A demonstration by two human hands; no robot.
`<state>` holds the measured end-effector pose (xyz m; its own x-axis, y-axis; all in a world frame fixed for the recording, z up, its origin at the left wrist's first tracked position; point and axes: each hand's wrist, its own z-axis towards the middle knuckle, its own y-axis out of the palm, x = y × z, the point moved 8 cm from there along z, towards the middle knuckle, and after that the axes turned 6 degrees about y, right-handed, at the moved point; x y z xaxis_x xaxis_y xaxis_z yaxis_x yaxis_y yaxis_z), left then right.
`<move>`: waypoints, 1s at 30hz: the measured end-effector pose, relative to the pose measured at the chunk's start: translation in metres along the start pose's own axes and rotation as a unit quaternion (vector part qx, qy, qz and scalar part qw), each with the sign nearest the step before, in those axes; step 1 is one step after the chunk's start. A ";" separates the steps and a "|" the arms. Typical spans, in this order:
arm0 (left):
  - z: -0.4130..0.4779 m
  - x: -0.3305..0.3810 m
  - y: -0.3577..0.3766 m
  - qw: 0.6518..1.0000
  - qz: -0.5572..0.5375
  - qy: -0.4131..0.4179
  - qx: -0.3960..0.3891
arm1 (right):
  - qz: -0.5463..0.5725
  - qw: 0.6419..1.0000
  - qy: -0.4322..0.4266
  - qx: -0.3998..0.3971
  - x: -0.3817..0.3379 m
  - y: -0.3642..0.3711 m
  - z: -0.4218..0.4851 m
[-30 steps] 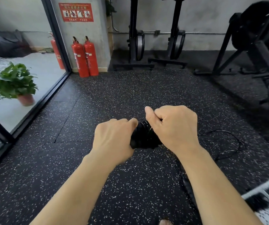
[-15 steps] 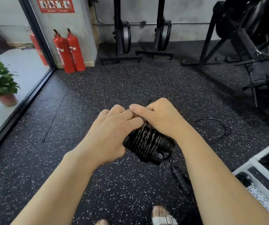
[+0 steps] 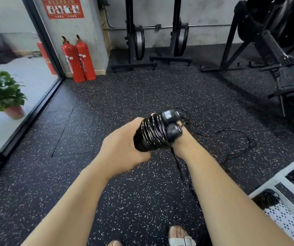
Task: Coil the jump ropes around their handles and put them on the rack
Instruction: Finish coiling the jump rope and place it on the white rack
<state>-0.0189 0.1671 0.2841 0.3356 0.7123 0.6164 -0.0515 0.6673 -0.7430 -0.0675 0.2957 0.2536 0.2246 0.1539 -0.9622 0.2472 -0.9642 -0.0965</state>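
left hand (image 3: 123, 144) and right hand (image 3: 182, 140) both grip one coiled jump rope (image 3: 153, 133), two handles (image 3: 171, 116) together

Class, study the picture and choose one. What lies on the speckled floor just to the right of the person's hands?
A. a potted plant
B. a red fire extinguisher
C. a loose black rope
C: a loose black rope trails in loops over the floor beside the right hand, which with the left hand holds the coiled jump rope; the fire extinguishers and potted plant stand far left.
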 end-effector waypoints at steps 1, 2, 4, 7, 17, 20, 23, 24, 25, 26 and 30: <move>0.000 -0.005 -0.003 0.999 -0.008 -0.031 0.018 | -0.016 0.999 -0.010 0.035 -0.002 0.001 0.001; 0.001 -0.011 -0.006 0.997 -0.015 -0.061 0.039 | -0.048 0.997 -0.023 0.065 -0.003 0.003 0.003; 0.001 -0.024 -0.011 0.989 -0.033 -0.125 0.076 | -0.069 0.993 -0.044 0.084 -0.002 0.017 0.005; -0.001 -0.038 -0.014 0.974 -0.040 -0.199 0.096 | -0.113 0.986 -0.068 0.105 0.000 0.039 0.001; -0.003 -0.038 -0.017 0.960 0.160 -0.224 0.053 | 0.078 0.996 0.001 0.054 0.009 0.053 -0.011; -0.001 -0.033 -0.011 0.963 0.188 -0.193 0.014 | 0.068 0.995 -0.016 0.076 0.008 0.043 -0.012; -0.002 -0.026 -0.007 0.967 0.202 -0.150 0.026 | 0.053 0.994 -0.023 0.094 0.006 0.034 -0.012; -0.002 -0.024 -0.006 0.970 0.194 -0.145 0.036 | 0.058 0.994 -0.021 0.094 0.007 0.033 -0.011; -0.002 -0.025 -0.004 0.972 0.177 -0.148 0.041 | 0.060 0.994 -0.018 0.093 0.008 0.032 -0.010; -0.002 -0.027 -0.001 0.974 0.156 -0.159 0.041 | 0.056 0.994 -0.016 0.092 0.009 0.033 -0.009; 0.001 -0.037 0.000 0.973 0.114 -0.196 0.039 | 0.045 0.997 -0.012 0.068 0.010 0.035 -0.008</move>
<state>-0.0317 0.1409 0.2616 -0.0771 0.8623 0.5004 -0.1587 0.4849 -0.8600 -0.0494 0.2651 0.2429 0.2172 0.0624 -0.9741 0.0976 -0.9943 -0.0419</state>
